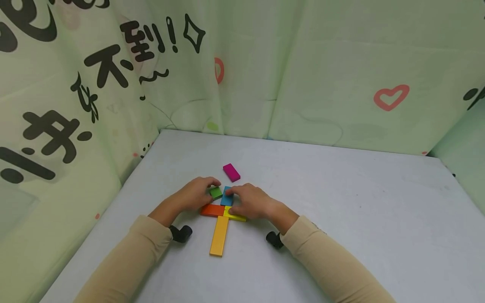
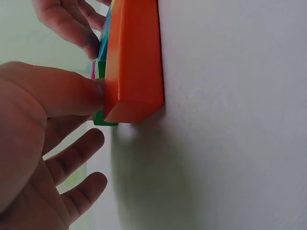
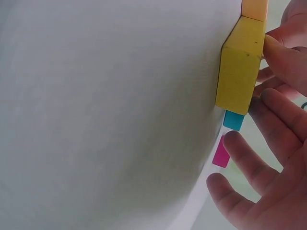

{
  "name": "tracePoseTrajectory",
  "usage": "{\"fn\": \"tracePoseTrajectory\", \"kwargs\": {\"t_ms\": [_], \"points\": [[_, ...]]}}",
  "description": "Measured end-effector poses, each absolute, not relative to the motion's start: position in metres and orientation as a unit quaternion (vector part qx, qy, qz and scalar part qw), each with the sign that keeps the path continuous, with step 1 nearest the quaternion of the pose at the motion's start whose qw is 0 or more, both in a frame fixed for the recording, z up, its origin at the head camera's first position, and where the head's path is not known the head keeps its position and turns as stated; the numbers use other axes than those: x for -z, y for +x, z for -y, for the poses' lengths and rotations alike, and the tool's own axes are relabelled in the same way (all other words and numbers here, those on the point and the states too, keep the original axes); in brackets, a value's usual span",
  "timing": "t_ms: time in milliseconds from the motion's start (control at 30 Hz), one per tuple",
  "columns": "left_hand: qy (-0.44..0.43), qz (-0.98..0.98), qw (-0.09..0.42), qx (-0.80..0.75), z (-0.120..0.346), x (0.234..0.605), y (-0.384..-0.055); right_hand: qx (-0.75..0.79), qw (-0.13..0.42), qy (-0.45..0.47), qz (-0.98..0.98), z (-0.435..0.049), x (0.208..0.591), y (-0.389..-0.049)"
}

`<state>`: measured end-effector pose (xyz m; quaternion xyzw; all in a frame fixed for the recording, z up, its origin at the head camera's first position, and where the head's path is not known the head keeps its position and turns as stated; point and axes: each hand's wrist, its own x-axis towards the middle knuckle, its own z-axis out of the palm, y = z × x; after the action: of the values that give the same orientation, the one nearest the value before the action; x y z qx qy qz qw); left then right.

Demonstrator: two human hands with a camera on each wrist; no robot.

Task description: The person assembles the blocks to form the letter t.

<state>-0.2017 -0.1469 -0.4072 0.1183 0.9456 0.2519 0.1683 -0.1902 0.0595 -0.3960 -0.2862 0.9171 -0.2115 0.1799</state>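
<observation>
My left hand (image 1: pixel 195 193) pinches a small green block (image 1: pixel 216 192) between thumb and forefinger; in the left wrist view its other fingers stretch out loosely. Close to that thumb is an orange-red block (image 2: pixel 139 62), lying end to end with a yellow block (image 3: pixel 237 72). A blue block (image 1: pixel 226 201) stands beyond their joint, just right of the green one. My right hand (image 1: pixel 254 202) rests its thumb on the yellow block and a fingertip on the blue block, its fingers mostly straight. From the joint an orange-yellow long block (image 1: pixel 219 237) runs toward me.
A magenta block (image 1: pixel 231 172) lies apart, farther back on the white table (image 1: pixel 341 219). Black wrist devices (image 1: pixel 182 233) sit under both sleeves. A pale green curtain (image 1: pixel 322 75) with lettering and hearts encloses the table's back and left.
</observation>
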Motion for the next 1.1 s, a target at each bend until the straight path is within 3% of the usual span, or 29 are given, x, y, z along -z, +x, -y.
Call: {"fn": "tracePoseTrajectory", "kwargs": {"t_ms": [600,1100], "points": [[0.120,-0.948,0.149,-0.253,0.153,0.406,-0.204,0.208,0.180,-0.283,-0.919,-0.058,0.398,-0.191],[0.135,-0.943,0.133,-0.273,0.173,0.394,-0.172,0.209,0.183,-0.280,-0.919,-0.059,0.399,-0.191]]}}
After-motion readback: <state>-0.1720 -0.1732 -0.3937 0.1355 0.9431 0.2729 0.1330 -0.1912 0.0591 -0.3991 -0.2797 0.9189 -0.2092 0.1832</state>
